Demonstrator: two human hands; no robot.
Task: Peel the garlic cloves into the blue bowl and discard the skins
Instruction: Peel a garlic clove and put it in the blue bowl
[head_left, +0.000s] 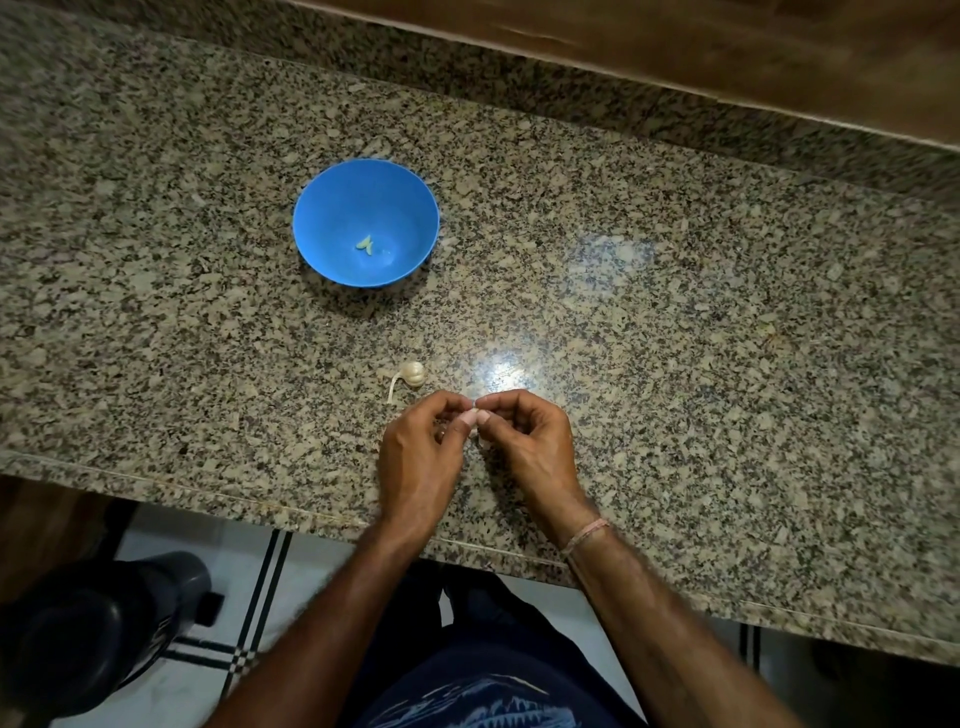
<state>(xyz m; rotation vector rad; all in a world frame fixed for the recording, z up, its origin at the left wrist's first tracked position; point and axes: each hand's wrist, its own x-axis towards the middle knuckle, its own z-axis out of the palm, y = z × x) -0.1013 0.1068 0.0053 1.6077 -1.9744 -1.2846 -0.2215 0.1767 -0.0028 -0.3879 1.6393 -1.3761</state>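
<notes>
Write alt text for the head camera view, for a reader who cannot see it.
The left hand and right hand pinch a garlic clove between them above a speckled granite counter. A garlic bulb lies just beyond the left hand; farther back, a blue bowl holds a couple of pale peeled pieces.

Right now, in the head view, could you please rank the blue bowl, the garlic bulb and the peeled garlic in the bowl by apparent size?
1. blue bowl
2. garlic bulb
3. peeled garlic, smallest, though it lies somewhat farther from the camera than the bulb.
</notes>
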